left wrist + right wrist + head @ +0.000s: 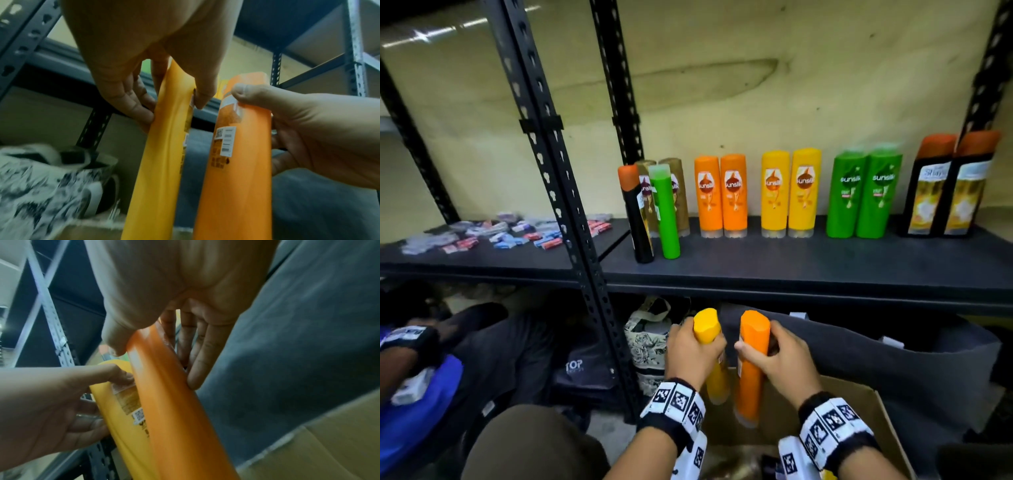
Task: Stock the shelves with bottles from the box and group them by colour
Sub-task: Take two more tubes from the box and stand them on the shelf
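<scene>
My left hand (pixel 693 349) grips a yellow bottle (pixel 710 346) near its top, and my right hand (pixel 779 353) grips an orange bottle (pixel 751 363) beside it. Both bottles stand upright just above the open cardboard box (pixel 866 404), below the shelf's front edge. In the left wrist view my fingers (pixel 141 107) and thumb pinch the yellow bottle (pixel 160 162); the orange bottle (pixel 236 170) is to its right. In the right wrist view my fingers (pixel 197 356) wrap the orange bottle (pixel 174 402). On the black shelf (pixel 791 267) stand pairs of orange (pixel 720 195), yellow (pixel 791 193), green (pixel 864 195) and black bottles (pixel 948 185).
At the shelf's left stand a black bottle (pixel 637 216), a green bottle (pixel 666 212) and brown bottles (pixel 678 195) behind them. Small packets (pixel 510 233) lie on the neighbouring shelf. A black upright post (pixel 571 205) divides the bays. Bags (pixel 647 339) sit under the shelf. Another person's arm (pixel 404 349) is at left.
</scene>
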